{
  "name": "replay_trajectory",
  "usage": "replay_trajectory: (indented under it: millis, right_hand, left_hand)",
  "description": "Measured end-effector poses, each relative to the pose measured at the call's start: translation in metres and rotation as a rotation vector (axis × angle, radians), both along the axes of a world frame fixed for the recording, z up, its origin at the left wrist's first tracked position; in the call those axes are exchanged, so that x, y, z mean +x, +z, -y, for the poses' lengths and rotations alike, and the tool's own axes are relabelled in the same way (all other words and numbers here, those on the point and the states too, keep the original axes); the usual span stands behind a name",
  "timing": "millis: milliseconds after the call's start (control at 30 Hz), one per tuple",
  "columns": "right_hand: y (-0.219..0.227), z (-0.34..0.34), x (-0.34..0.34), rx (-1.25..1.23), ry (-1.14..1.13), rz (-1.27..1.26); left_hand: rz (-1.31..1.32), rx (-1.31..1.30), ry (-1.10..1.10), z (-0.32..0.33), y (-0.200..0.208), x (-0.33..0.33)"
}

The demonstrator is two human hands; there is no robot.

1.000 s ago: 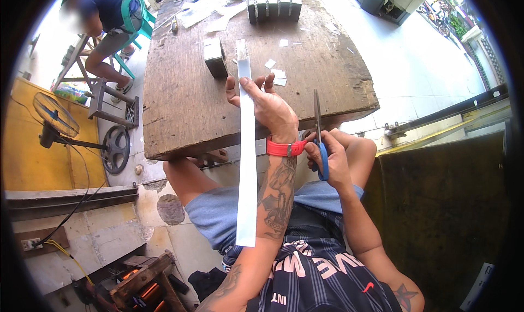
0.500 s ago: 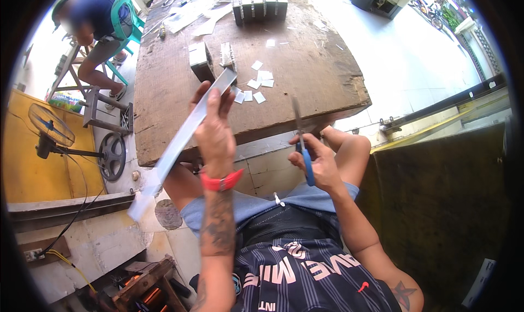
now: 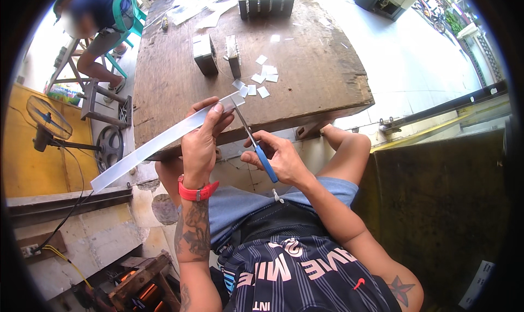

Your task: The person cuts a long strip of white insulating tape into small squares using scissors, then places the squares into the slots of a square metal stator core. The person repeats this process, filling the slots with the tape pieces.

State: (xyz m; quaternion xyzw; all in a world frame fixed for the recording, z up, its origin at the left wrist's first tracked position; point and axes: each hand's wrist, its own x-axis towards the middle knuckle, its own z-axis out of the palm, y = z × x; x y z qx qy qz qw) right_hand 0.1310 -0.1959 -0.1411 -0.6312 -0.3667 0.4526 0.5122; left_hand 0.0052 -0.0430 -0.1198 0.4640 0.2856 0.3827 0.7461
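Over the near edge of the wooden table (image 3: 311,55), both hands are busy. Left hand (image 3: 203,140) grasps a long white strip (image 3: 147,153), pinched between thumb and fingers near its upper right end. Strip slants down to the left, past the table edge, its far end hanging free in the air. Right hand (image 3: 286,162) is closed around the blue handle of a pair of scissors (image 3: 265,160); blades point up and to the left, meeting the strip just beside the left hand's thumb, close to the strip's end. A short bit of strip sticks out past the blades; cannot tell whether it is cut through. Red watch (image 3: 199,192) on the left wrist.

Just beyond the strip's end, small white pieces (image 3: 263,92) lie loosely scattered on the tabletop, several touching or overlapping. Behind and to the left stand a dark block (image 3: 206,60) with a pale top and, next to it but apart, a slimmer block (image 3: 233,58). Farther back, a row of dark blocks (image 3: 266,7) stands close together; white sheets (image 3: 210,13) lie spread to its left.

Off the table's left side, another person (image 3: 93,9) sits bent over on a green chair (image 3: 121,17). Low wooden stool (image 3: 103,107) and a fan (image 3: 49,118) nearer, same side.
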Motion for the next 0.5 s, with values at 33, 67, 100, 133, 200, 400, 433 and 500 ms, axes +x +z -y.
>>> replay_trajectory:
  millis: [33, 67, 100, 133, 200, 400, 433, 500]
  right_hand:
    - [-0.0002, -0.0005, 0.0002, -0.003, 0.003, 0.0]
    - [-0.0008, -0.0007, 0.0002, -0.005, 0.005, 0.0]
    - [-0.0017, -0.0011, 0.0003, -0.011, 0.008, 0.008]
    - [-0.0028, -0.0016, 0.0001, -0.017, 0.011, 0.016]
    - [-0.005, -0.0026, -0.0004, -0.021, 0.013, 0.026]
    - [-0.009, -0.0047, -0.0023, 0.019, 0.002, 0.023]
    - [-0.009, -0.0047, -0.0025, 0.02, 0.004, 0.027]
    - [-0.0085, -0.0046, -0.0024, 0.017, 0.004, 0.034]
  left_hand:
    - [-0.017, -0.007, 0.002, -0.0009, -0.0008, -0.0007]
    - [-0.02, -0.009, -0.002, -0.0018, -0.0015, -0.0013]
    - [-0.024, -0.009, -0.005, -0.0026, -0.002, -0.002]
    - [-0.035, -0.012, -0.01, -0.0031, -0.0025, -0.0026]
    - [-0.066, -0.025, -0.013, -0.0034, -0.0028, -0.0038]
    - [-0.059, -0.033, -0.009, -0.0019, -0.0026, -0.0046]
    - [-0.07, -0.039, -0.005, -0.0018, -0.0023, -0.0047]
    - [-0.078, -0.054, 0.004, -0.0023, -0.0014, -0.0049]
